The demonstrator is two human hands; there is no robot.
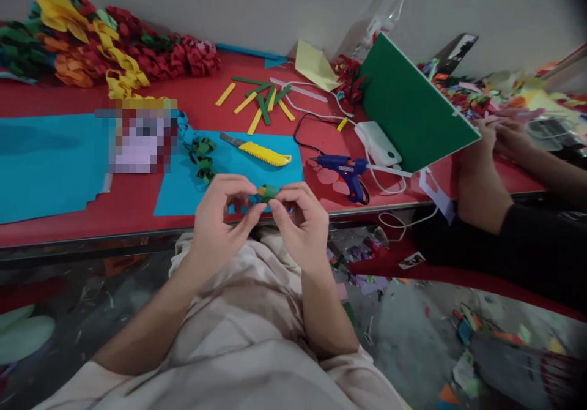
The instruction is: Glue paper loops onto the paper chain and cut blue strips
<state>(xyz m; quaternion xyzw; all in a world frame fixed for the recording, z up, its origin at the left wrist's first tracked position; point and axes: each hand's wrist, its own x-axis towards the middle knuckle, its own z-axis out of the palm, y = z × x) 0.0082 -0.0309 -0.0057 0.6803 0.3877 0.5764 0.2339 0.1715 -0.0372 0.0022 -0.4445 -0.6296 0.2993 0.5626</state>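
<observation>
The left hand (224, 217) and the right hand (301, 223) are facing each other, each pinching one side of a green loop (269, 191) between thumb and forefinger. The other fingers are curling inward.

The step appears to be pressing or shaping the loop. For good results, both thumbs should be pressing lightly and evenly, as thin paper is likely to crease under a hard squeeze. The edges should be staying aligned under the fingertips; any seam is too small to tell.

The loop is sitting directly between the fingertips, touching both hands, over the near part of the sheet (177, 193). The chain (202, 148) is lying beyond the left hand, which is hiding whether it is joining the loop.

The knife (268, 153) is lying beyond both hands, its bare blade pointing left. The glue gun (343, 167) is lying beyond and right of the right hand. Reaches should be avoiding blade and nozzle.
</observation>
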